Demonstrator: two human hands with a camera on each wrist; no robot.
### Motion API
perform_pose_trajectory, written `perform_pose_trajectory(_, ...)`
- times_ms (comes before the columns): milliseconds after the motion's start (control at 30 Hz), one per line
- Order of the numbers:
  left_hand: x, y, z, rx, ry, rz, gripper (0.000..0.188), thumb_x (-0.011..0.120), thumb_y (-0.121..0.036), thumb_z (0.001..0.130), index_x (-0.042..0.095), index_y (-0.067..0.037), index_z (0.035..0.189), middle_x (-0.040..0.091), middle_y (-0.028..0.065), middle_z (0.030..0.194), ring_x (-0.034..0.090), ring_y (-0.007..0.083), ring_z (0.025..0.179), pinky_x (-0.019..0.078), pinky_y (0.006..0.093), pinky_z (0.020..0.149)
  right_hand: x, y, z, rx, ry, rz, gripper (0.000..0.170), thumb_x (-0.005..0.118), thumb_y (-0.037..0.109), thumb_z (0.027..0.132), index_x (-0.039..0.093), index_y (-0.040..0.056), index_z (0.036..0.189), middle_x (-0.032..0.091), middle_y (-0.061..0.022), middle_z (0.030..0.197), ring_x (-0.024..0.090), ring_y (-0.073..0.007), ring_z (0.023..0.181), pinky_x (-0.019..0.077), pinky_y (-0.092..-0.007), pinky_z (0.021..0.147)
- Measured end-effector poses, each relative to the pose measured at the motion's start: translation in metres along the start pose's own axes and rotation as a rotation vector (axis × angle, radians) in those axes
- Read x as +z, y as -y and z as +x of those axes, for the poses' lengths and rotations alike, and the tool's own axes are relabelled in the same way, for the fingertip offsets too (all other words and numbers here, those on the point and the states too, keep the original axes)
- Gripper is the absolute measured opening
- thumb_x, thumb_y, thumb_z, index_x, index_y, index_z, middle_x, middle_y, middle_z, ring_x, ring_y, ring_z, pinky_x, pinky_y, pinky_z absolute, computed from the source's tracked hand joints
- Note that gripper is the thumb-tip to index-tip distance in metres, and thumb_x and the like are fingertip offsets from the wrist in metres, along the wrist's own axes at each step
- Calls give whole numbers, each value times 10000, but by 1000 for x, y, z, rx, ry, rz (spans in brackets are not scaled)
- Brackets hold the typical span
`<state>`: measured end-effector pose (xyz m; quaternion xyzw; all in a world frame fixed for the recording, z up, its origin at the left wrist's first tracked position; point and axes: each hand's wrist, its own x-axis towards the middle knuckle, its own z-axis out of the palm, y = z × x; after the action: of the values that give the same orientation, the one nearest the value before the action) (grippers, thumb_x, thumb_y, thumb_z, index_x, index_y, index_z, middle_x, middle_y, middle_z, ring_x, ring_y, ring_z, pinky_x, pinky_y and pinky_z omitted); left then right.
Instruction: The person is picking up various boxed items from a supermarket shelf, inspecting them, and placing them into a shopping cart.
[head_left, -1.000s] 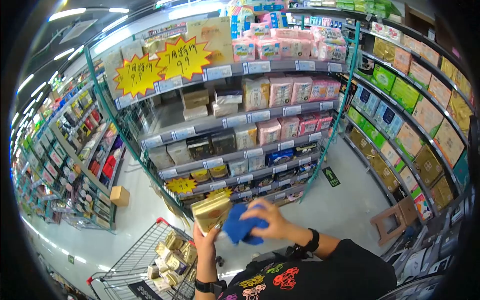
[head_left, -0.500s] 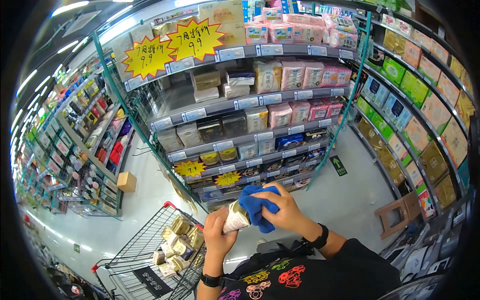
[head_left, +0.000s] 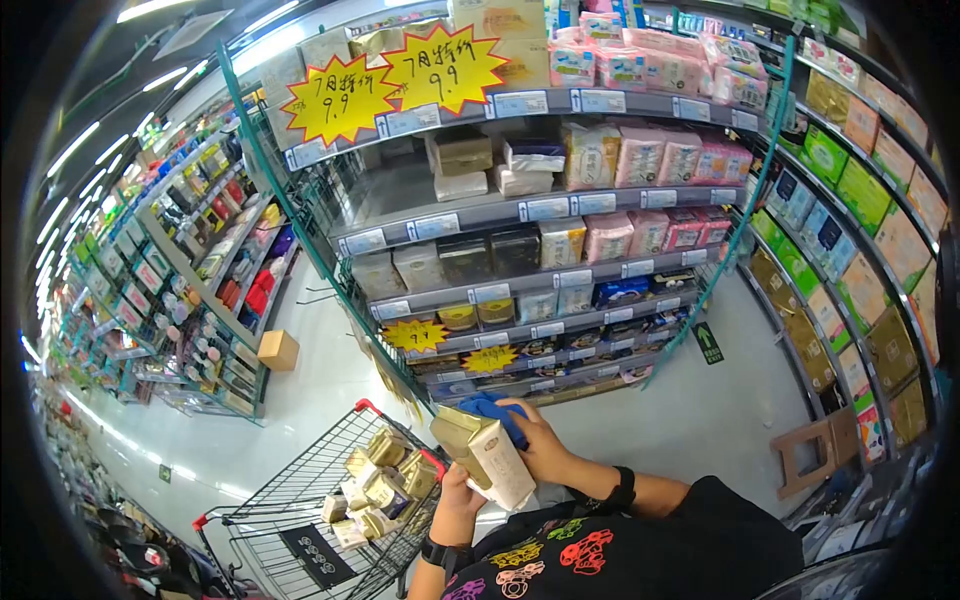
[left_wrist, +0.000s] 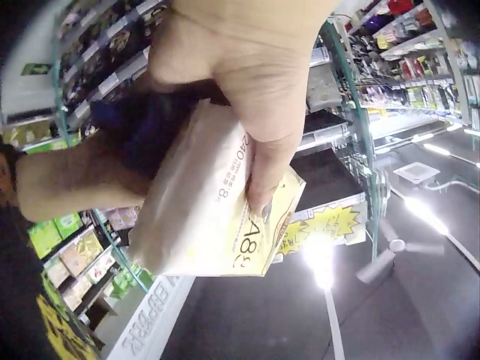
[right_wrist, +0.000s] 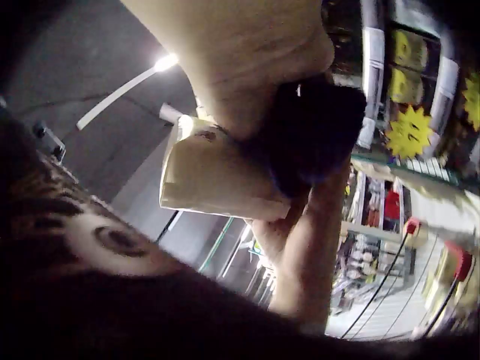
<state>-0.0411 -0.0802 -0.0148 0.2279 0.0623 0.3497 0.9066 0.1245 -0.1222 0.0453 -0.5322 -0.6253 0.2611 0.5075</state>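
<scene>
In front of the person's chest, the left hand (head_left: 456,500) grips a soft gold-and-white tissue pack (head_left: 505,470), tilted with one pale side facing up. The left wrist view shows the thumb pressed along the printed face of the pack (left_wrist: 196,202). A blue cloth (head_left: 493,407) is bunched in the right hand (head_left: 545,448) against the pack's far side. In the right wrist view the cloth (right_wrist: 319,131) looks dark and overlaps the pack (right_wrist: 221,180). The right fingertips are mostly hidden behind the cloth and the pack.
A wire shopping cart with red corners (head_left: 368,405) stands at the left, several gold-and-white packs (head_left: 385,490) inside. Ahead is a shelf unit (head_left: 560,205) of paper goods with yellow price signs (head_left: 443,68). A brown stool (head_left: 815,450) and more shelves stand right; a carton (head_left: 278,350) sits left.
The left hand has turned the pack, so its pale side now faces up. The right hand's cloth has shifted to the pack's far side. The head view has swung left.
</scene>
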Motion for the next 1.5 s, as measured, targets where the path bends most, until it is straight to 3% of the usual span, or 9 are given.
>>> perform_pose_trajectory(67,-5,-8,12,27,-16,-12,756,720,-281,674,378,-15,1293,509,136,1235,530,287,1097,413,434,952,-11,1,20,-202,4,-407,515,653,83,674,508,54,1168,399,-167,1270,374,-320,1210,284,-406,1005)
perform_pose_trajectory(233,9,-39,63,230,-148,370,709,711,-257,689,385,21,1255,524,139,1188,547,250,1058,431,372,917,-42,-37,81,-157,348,470,710,583,80,652,350,31,1320,300,-124,1392,212,-269,1324,140,-373,1088)
perform_pose_trajectory(533,32,-96,152,680,-510,1776,582,705,-326,647,464,-44,1095,417,186,1114,346,381,1090,267,441,978,-30,-69,164,-109,71,425,612,720,160,738,386,8,1227,518,-141,1142,514,-219,1059,415,-338,890)
perform_pose_trajectory(767,47,-129,182,961,-790,1689,541,661,-400,664,491,-76,1062,367,174,1059,387,337,1035,312,404,925,-40,-71,237,-63,180,561,515,639,127,817,359,18,1235,534,-99,1105,511,-169,1034,402,-314,913)
perform_pose_trajectory(800,43,-136,185,989,-804,1642,514,637,-404,690,496,-76,1060,378,164,1042,392,326,1020,316,398,916,-38,-76,251,-163,141,593,474,594,111,843,344,34,1239,533,-107,1102,549,-179,986,484,-318,805)
perform_pose_trajectory(867,43,-149,193,1082,-817,1597,453,637,-339,723,510,-85,1076,403,154,1037,421,306,993,331,382,903,-55,-52,278,240,340,1003,417,542,125,873,338,57,1230,530,-105,1104,590,-194,916,544,-303,610)
perform_pose_trajectory(967,59,-161,207,1021,-799,1721,531,692,-265,687,512,-119,1165,454,148,1001,487,292,924,402,361,834,-56,-44,311,275,370,985,388,518,178,889,335,72,1214,530,-100,1114,608,-206,866,541,-284,502)
perform_pose_trajectory(1100,82,-173,220,862,-761,1691,641,672,-187,734,421,-160,1323,553,194,1063,567,261,935,446,331,835,-64,-32,334,259,408,1086,376,498,172,891,406,28,1226,515,-139,1171,532,-260,1064,471,-423,894)
perform_pose_trajectory(1500,69,-195,234,536,-417,1403,724,586,-38,785,225,-74,1411,394,103,1329,446,152,1116,362,267,940,-55,-39,354,464,326,1633,311,539,103,874,461,-35,1141,520,-158,1131,528,-240,1040,462,-377,926)
